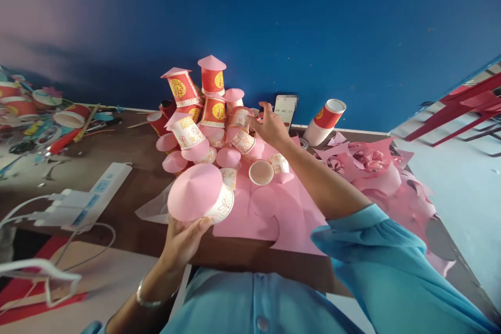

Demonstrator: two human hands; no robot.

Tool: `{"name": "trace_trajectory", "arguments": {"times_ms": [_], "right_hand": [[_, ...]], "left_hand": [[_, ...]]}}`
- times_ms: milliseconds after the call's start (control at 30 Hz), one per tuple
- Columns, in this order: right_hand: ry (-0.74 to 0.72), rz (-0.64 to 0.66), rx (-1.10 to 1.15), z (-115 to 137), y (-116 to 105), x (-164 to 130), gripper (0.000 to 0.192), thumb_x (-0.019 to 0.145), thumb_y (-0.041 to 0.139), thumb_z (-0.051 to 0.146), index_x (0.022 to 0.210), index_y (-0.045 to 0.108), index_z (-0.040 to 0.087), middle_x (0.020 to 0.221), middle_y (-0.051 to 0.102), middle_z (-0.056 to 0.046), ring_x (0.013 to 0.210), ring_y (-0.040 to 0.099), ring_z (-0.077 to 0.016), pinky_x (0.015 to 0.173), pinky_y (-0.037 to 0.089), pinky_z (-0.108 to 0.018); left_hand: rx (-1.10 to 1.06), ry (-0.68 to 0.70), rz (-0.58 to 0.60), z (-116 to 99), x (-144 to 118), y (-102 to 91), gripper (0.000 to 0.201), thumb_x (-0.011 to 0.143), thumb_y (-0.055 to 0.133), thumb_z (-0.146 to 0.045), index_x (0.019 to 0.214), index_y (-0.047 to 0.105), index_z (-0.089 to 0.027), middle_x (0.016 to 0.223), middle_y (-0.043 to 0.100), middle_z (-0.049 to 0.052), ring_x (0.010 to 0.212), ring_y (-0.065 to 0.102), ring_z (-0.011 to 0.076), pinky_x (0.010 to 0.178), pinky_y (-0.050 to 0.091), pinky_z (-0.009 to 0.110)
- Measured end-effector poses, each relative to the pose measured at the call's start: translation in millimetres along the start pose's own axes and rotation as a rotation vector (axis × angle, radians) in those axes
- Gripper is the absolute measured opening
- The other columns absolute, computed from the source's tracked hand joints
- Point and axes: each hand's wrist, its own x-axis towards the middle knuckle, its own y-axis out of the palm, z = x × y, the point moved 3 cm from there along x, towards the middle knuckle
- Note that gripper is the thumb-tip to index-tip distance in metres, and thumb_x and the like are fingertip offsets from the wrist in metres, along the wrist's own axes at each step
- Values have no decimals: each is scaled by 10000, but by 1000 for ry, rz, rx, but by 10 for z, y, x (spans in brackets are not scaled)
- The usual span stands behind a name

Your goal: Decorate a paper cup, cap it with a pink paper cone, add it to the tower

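Note:
My left hand (183,240) holds up a paper cup with a pink cone lid (200,193), tilted with the cone facing me. My right hand (270,126) reaches forward and touches a white patterned cup (241,141) in a stacked pile of red and white paper cups (203,109), several capped with pink cones. An open cup (261,172) stands upright just below my right forearm, on pink paper sheets (266,214).
A phone (285,109) leans on the blue wall. A stack of red cups (324,121) lies beside it. Pink paper scraps (376,167) cover the table's right side. A white power strip (88,198) with cables lies left. Craft clutter (43,115) fills the far left.

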Motion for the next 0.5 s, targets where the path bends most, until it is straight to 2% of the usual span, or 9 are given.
{"name": "trace_trajectory", "arguments": {"times_ms": [133,267,500], "right_hand": [[-9,-17,-9,75,79,179,807,1027,477,567,1625,206,98,1497,578,-256,1352,579,-401,1060,497,-516],[12,-39,-5,130,192,284,910,1011,501,596,1655,105,89,1541,501,-285,1365,560,-430,1081,488,-557],[50,-59,107,122,369,413,958,937,603,499,1660,80,153,1577,442,-266,1374,537,-429,1072,495,-592]], "left_hand": [[-37,-86,53,44,-25,55,770,661,881,-562,1348,695,-268,1095,799,110,1078,761,341,909,664,429],[-21,-111,81,59,-41,81,775,659,902,-541,1358,687,-285,1111,797,105,1004,777,311,865,670,389],[-5,-102,102,142,2,38,811,634,920,-532,1358,686,-252,1123,794,132,1015,774,353,879,676,432]]}}
